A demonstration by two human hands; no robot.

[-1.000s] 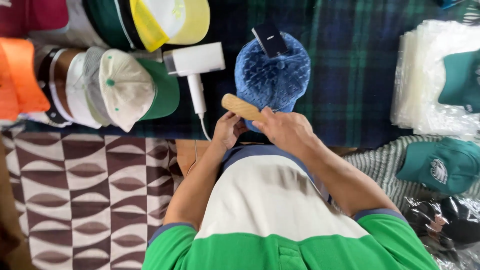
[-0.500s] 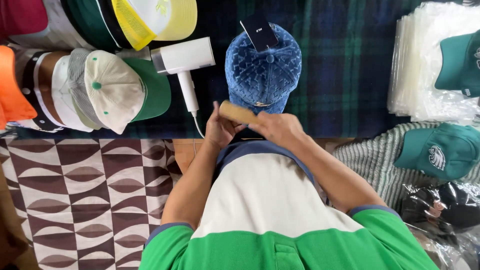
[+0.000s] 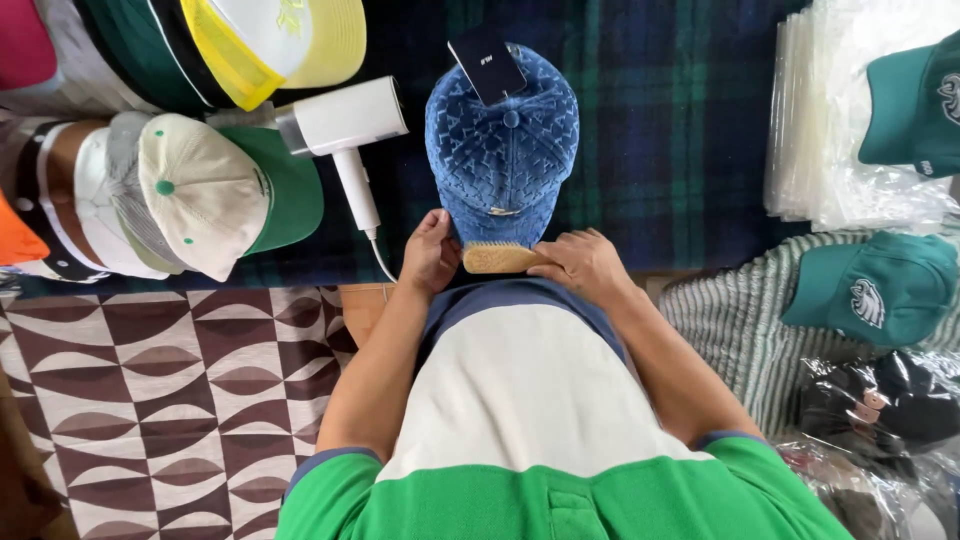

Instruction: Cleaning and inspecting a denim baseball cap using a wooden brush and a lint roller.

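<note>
Here my two forearms reach forward from my green, cream and blue shirt and meet at the near edge of the plaid blanket (image 3: 650,120), elbows out and wrists turned in. My right hand (image 3: 585,265) is closed around the end of a wooden brush (image 3: 497,258), holding it crosswise with its back up against the lower edge of the blue cap (image 3: 502,140); my left hand (image 3: 430,250) is curled, fingers bent over the cap's near left edge, touching it just beside the brush. The cap lies on the blanket straight ahead of me, its crown up, a button on top, a woven pattern all over the denim-blue cloth and a dark tag (image 3: 486,63) resting on its far side. Around it, going by size: a stack of clear plastic bags (image 3: 830,130) at far right with a green cap (image 3: 915,100) on it, a row of nested caps fronted by a cream and green cap (image 3: 215,190) to the left, a yellow and white cap (image 3: 280,40) above that, another green cap (image 3: 875,285) on striped cloth at right, and a white hair dryer (image 3: 345,125) just left of the blue cap, its cord running down past my left hand. My own chest hides the blanket's near edge below the brush.
</note>
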